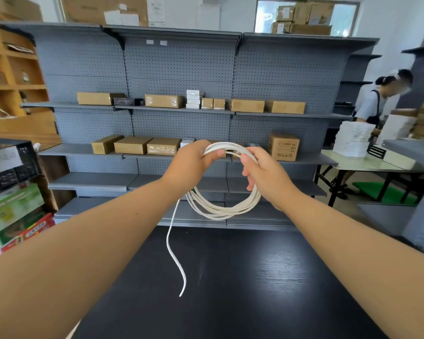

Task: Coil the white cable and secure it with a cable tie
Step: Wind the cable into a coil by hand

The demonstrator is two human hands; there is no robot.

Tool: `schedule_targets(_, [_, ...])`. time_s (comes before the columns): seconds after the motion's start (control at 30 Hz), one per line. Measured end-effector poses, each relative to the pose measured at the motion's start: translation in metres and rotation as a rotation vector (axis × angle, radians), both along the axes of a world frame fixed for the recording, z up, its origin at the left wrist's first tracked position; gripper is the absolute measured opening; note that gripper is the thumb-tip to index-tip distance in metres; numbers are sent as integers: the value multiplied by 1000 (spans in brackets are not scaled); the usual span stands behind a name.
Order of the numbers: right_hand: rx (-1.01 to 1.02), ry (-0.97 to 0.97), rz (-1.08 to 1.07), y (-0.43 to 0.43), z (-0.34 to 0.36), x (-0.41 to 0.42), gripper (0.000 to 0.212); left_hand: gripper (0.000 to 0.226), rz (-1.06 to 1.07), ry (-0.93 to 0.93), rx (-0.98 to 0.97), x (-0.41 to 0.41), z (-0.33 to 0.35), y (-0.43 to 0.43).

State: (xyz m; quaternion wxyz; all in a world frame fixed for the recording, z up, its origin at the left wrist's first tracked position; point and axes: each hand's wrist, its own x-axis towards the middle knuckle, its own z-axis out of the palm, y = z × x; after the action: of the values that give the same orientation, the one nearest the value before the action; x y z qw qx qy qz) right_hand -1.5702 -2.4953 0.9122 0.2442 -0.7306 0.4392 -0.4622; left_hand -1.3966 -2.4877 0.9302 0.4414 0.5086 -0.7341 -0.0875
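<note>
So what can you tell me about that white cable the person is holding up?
The white cable is thin and smooth, plastic-looking, wound into several loose loops forming a rough ring. It is held upright in the air above the dark table. The left hand grips the loops at the top left, the right hand holds the right side. One loose tail hangs wavily from the ring's left side; whether its end touches the table is unclear. No tie is visible around it.

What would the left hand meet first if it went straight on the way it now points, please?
Probably the grey shelving unit, near its small white box: the left hand, gripping the white cable coil, points forward towards it. Nothing shows between, though depth is unclear.
</note>
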Motion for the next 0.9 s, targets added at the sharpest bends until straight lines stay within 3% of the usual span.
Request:
schedule_targets(0.1, [-97,-77,-77,-6,-4,8,14,33,-23,26,21,4,-1,-2])
schedule_targets(0.23, [-184,-88,-152,-7,-7,16,19,30,-119,253,136,9,-9,-3])
schedule_targets(0.4, [-209,-267,-248,-9,-10,21,12,29,-155,410,270,22,-25,-8])
schedule_targets(0.6, [-163,-446,-349,-5,-26,38,18,17,-236,734,348,12,-30,-6])
schedule_targets(0.83, [-84,-569,-420,-1,-34,47,24,25,-194,702,250,7,-25,-3])
schedule_targets(0.9, [-62,-571,-424,2,-34,48,27,37,-176,701,235,6,-23,-3])
